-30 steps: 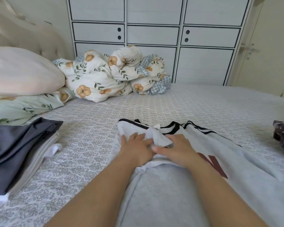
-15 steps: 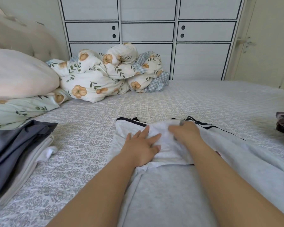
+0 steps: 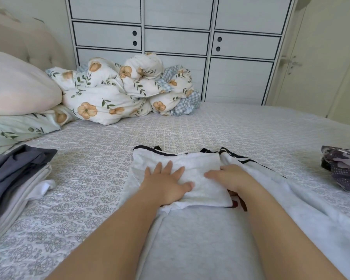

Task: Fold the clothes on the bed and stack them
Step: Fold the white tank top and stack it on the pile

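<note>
Shirt (image 3: pixel 200 229) sits centre of the bed (image 3: pixel 240 128), both hands on its folded sleeve (image 3: pixel 198 176). Folded stack (image 3: pixel 14 178) at nine o'clock, pillows (image 3: pixel 18 93) at ten, bundled duvet (image 3: pixel 119 93) at eleven, crumpled garment (image 3: pixel 343 170) at three, wardrobe (image 3: pixel 180 47) behind.

Bed (image 3: pixel 240 126), grey-patterned cover. Lying on it: white garment with black stripes (image 3: pixel 190 239), at centre under both hands. Stack of folded clothes (image 3: pixel 14 174), dark grey on top, well to the left of the hands. Dark patterned cloth (image 3: pixel 341 170), well to their right. Floral duvet (image 3: pixel 117 98), bundled, far beyond the hands. Pillows (image 3: pixel 18 102), stacked, beyond and left.
</note>
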